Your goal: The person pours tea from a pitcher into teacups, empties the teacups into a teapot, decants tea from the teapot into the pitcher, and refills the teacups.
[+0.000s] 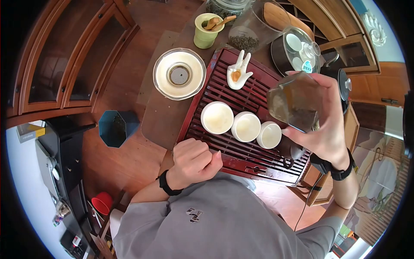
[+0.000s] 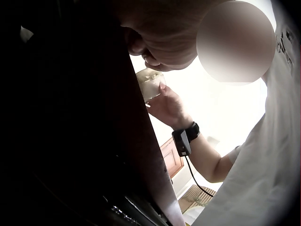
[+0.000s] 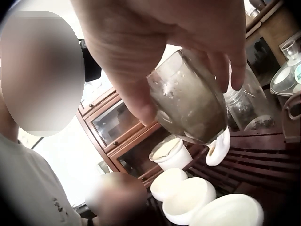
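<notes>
The right hand [image 1: 327,129] grips a glass pitcher [image 1: 295,101], fingers and thumb curled round it, held tilted in the air above the tray's [image 1: 207,93] right end, near three white cups [image 1: 246,126]. The pitcher looks misted, brownish inside. The left hand [image 1: 194,159] rests in a loose fist on the tray's near edge, holding nothing.

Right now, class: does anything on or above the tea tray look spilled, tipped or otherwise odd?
No spill shows. The right hand holds a glass pitcher steeply tilted above the tea tray; the three white cups stand upright in a row.

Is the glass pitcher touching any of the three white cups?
Apart. In the head view the right hand holds the glass pitcher raised above the white cups; the right wrist view shows clear space between them.
</notes>
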Action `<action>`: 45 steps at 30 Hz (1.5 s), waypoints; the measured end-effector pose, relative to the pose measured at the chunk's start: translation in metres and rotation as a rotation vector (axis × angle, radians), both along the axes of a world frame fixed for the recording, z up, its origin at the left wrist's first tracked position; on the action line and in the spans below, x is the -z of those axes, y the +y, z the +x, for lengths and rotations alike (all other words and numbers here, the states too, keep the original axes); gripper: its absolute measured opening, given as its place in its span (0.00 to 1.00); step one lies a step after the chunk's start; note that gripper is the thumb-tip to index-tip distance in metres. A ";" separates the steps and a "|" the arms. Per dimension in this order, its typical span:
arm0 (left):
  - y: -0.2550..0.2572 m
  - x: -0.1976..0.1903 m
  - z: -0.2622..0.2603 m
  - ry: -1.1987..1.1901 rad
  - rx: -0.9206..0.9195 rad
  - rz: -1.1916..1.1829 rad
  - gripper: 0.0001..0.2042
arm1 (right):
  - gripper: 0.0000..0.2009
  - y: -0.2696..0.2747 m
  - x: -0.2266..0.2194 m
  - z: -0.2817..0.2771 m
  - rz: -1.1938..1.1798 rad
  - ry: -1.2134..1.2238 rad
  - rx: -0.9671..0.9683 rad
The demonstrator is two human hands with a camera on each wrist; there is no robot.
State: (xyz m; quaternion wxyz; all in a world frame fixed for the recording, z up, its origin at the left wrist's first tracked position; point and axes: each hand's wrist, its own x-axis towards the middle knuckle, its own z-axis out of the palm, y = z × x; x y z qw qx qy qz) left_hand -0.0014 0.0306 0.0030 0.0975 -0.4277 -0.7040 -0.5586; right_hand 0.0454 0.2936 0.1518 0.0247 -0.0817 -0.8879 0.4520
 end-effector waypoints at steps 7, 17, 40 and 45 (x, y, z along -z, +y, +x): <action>0.000 0.000 -0.001 -0.005 0.002 0.004 0.19 | 0.52 -0.010 -0.003 0.004 -0.282 0.239 -0.083; 0.001 0.002 0.001 -0.030 0.000 0.040 0.19 | 0.49 -0.017 0.020 -0.006 -0.201 0.250 -0.276; -0.005 0.005 0.000 -0.109 0.020 0.070 0.20 | 0.49 -0.024 0.034 0.002 -0.087 0.066 -0.277; -0.004 0.004 0.000 -0.110 0.009 0.077 0.20 | 0.48 -0.028 0.034 -0.004 -0.036 0.064 -0.347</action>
